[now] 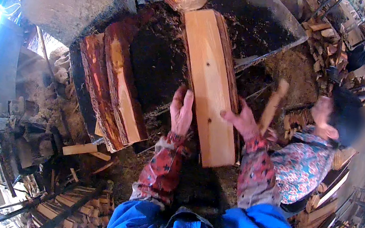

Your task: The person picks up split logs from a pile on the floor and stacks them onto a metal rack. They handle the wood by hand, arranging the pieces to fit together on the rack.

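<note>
A long split log [214, 81] with a pale flat face and bark on its right edge lies lengthwise in front of me. Its near end juts over the machine bed's near edge. My right hand [244, 120] grips its right side, thumb on the pale face and fingers partly hidden behind the bark. Beside its left edge is my left hand [182, 110], thumb and fingers apart, holding nothing; contact with the wood cannot be made out. Farther left lie two bark-covered log pieces [118, 84], side by side on the dark bed.
A smaller wood chunk [192, 1] sits at the log's far end. A dark metal plate [264, 22] extends to the far right. Close on my right a person in a patterned top [300, 166] bends near a narrow wood piece [273, 104]. Split wood [77, 207] is heaped at lower left.
</note>
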